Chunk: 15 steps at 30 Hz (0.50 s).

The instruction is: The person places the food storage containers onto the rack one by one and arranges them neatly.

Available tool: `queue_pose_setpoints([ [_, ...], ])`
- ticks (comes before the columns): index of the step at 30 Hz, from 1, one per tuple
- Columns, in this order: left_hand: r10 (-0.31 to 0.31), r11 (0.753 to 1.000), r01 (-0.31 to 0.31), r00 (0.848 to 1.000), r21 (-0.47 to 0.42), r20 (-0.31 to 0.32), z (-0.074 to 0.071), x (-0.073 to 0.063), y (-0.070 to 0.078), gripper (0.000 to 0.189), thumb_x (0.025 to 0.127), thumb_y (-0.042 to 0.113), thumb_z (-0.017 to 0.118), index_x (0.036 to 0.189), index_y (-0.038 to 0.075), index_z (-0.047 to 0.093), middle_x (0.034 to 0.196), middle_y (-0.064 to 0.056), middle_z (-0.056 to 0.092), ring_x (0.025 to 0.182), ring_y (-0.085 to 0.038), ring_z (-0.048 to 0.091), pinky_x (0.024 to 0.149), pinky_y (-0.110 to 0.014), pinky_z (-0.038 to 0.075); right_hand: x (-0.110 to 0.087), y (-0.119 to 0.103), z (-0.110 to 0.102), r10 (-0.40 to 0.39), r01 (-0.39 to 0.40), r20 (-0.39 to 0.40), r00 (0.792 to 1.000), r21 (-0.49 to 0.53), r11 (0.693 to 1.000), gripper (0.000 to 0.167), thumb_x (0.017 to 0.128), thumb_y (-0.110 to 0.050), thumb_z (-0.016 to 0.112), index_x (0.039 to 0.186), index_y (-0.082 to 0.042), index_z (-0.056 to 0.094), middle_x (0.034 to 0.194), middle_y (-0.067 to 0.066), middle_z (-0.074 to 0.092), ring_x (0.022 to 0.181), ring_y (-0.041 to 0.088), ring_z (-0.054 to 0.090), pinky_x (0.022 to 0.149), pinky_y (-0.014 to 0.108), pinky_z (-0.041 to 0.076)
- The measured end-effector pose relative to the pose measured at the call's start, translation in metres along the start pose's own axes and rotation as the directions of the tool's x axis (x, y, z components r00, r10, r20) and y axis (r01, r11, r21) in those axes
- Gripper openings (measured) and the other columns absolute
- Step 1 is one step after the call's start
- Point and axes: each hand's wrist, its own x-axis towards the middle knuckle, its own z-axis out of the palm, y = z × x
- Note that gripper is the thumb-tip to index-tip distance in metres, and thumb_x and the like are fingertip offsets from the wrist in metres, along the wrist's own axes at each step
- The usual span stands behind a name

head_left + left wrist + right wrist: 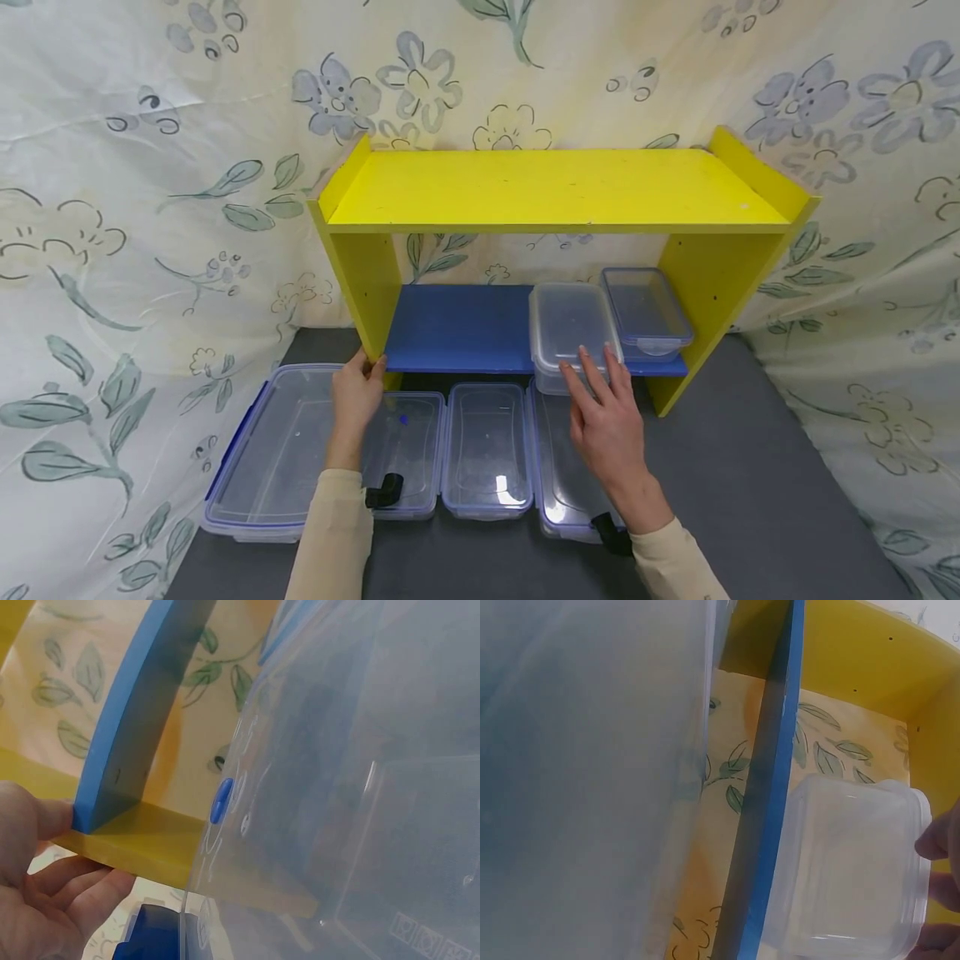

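A yellow shelf unit (555, 187) with a blue lower board (465, 327) stands against the backdrop. My left hand (358, 398) grips the front edge of its left side panel, thumb by the corner of the blue board and fingers around the panel's other side in the left wrist view. My right hand (611, 433) lies with straight, spread fingers on the lid of a frosted plastic food container (572, 321). That container sits on the blue board, its front end jutting past the edge. Beside it, farther right, is a clear food container (647, 304) with a blue-edged lid.
Below the blue board, clear containers lie in a row on the dark table (750, 483): a large one (262, 467) at left, two smaller ones (487, 450), and another (558, 483) under my right hand. A floral cloth (150, 233) hangs behind and at both sides.
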Motion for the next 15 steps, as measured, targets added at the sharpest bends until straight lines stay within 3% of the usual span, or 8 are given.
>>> queue_pose_setpoints([
  [4,-0.002,1.000,0.002,1.000,-0.002,-0.001,-0.001,0.000,0.002,0.017,0.096,0.022,0.061,0.102,0.006,0.066,0.087,-0.017,0.073,0.072,-0.029,0.068,0.063,-0.038,0.051,0.002,0.000,0.000,0.003,-0.003,0.011,1.000,0.003,1.000,0.048,0.076,0.000,0.067,0.124,-0.010,0.067,0.133,0.020,0.060,0.132,0.047,0.045,0.099,0.065,0.040],
  [15,-0.003,1.000,0.003,1.000,-0.004,0.002,-0.002,-0.002,0.003,0.017,0.096,0.021,0.061,0.101,0.006,0.066,0.088,-0.017,0.073,0.075,-0.030,0.069,0.065,-0.042,0.053,0.011,0.003,0.006,0.025,-0.026,0.045,0.999,0.016,1.000,0.048,0.077,0.002,0.068,0.124,-0.008,0.066,0.135,0.022,0.058,0.133,0.048,0.043,0.103,0.065,0.037],
])
